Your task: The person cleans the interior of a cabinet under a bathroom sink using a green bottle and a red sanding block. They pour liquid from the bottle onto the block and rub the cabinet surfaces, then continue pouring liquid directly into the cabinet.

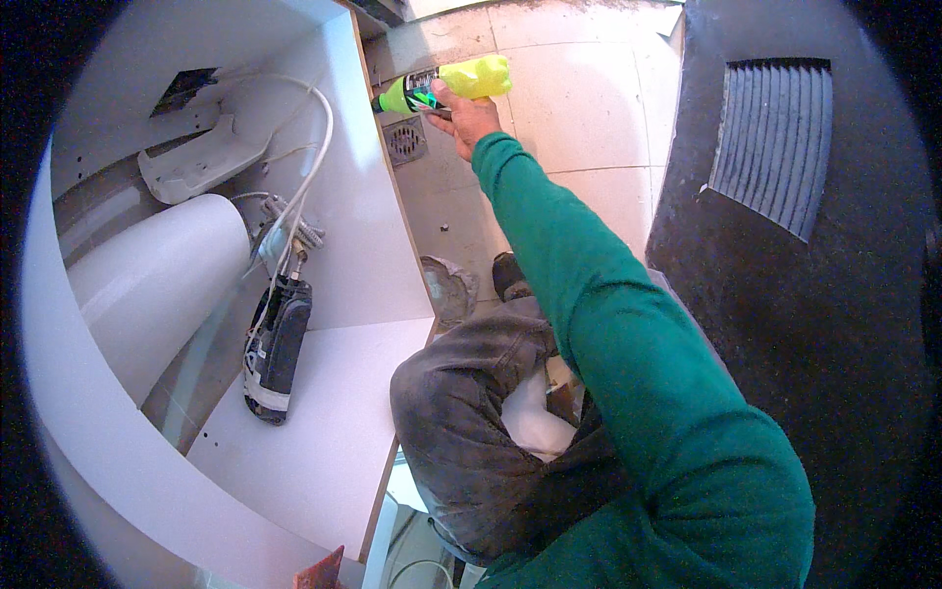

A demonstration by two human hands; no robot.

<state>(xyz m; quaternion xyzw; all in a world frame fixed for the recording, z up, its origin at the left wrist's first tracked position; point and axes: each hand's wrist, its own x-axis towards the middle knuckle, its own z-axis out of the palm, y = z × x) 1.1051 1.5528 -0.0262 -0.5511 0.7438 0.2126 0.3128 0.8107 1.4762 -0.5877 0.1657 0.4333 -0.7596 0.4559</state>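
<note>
Stretched far forward, my right hand [469, 126] is closed around a bright yellow-green plastic bottle [475, 77]. The bottle has a dark label and lies sideways in the grip, its narrow green end pointing left. That end reaches the front edge of the white cabinet [358, 177]; whether they touch I cannot tell. Below the bottle, a square metal floor drain [404, 142] is set into the tiles. My green-sleeved right arm crosses from the lower right. Nothing of my left hand shows.
Inside the cabinet are a large white cylinder [162, 285], a black canister-like unit [278, 353], a pale hose [326, 147] and a loose white plastic piece [201, 162]. On the right stands a dark panel with a ribbed vent [775, 137]. My bent knee [442, 383] is beside the cabinet.
</note>
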